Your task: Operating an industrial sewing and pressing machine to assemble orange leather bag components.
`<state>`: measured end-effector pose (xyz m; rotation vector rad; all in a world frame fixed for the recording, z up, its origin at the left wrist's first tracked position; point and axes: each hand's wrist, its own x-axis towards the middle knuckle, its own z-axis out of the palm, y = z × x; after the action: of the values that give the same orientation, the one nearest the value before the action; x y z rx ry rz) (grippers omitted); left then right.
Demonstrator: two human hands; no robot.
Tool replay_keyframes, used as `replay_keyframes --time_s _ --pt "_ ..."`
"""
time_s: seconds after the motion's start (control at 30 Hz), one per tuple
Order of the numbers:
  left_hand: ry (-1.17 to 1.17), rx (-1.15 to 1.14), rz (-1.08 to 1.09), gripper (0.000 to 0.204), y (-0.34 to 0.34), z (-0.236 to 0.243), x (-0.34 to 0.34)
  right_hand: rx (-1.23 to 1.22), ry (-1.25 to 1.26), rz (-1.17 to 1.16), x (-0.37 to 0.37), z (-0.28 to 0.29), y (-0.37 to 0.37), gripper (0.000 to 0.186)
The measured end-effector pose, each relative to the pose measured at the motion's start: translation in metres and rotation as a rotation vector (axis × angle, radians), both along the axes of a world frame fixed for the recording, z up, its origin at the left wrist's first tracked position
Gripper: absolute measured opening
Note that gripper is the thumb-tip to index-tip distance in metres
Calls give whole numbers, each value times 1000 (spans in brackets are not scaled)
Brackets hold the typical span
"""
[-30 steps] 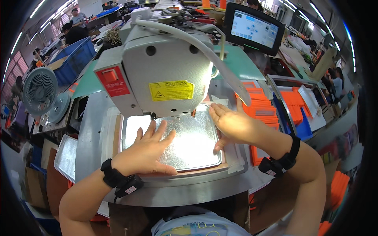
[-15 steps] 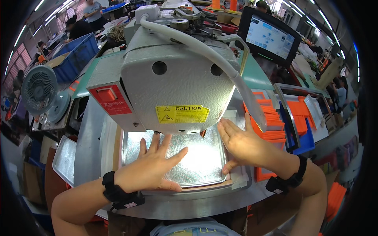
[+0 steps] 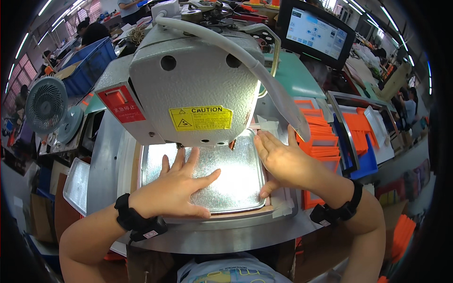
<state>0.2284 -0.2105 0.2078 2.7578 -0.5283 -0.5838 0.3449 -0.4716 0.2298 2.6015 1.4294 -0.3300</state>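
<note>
My left hand (image 3: 172, 188) lies open, fingers spread, on a shiny metal tray (image 3: 226, 191) beneath the grey machine head (image 3: 193, 85); its upper fingertips are close to the head's lower edge. My right hand (image 3: 283, 162) is open and flattened at the tray's right edge, thumb low against that side, fingers angled up beside the head. The tray sits inside a pale, taped frame (image 3: 278, 207) on a steel plate (image 3: 198, 240). A black band with a small device is on each wrist.
Orange frame pieces (image 3: 316, 141) are stacked at right, beside a blue tray (image 3: 363, 165). Another metal tray (image 3: 78, 184) lies left, near a fan (image 3: 47, 106) and blue crate (image 3: 89, 66). A screen (image 3: 314, 35) stands behind at right. Other people work in the background.
The camera's view dipped and shifted back slightly. Both hands remain on the tray, with my left hand's index finger stretched a little farther rightward.
</note>
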Motion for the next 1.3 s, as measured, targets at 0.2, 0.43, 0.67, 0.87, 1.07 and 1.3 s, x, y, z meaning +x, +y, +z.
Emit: replay_keyframes --time_s 0.2,0.43,0.67,0.87,1.07,1.3 --pt "-1 -29 -5 88 -1 0 0 10 8 5 2 -2 -2 132" --pt "-14 -34 -19 86 0 -1 -1 113 22 71 6 -9 -9 131" --pt "-30 -34 -41 83 1 -3 -1 120 56 76 7 -4 -8 131" --pt "-31 -44 -38 82 6 0 -3 145 63 106 7 -9 -3 130" --pt "2 -57 -10 86 6 2 -2 161 35 135 8 -6 -5 130" --pt "-13 -58 -23 85 4 -3 -1 177 103 140 14 -6 -8 124"
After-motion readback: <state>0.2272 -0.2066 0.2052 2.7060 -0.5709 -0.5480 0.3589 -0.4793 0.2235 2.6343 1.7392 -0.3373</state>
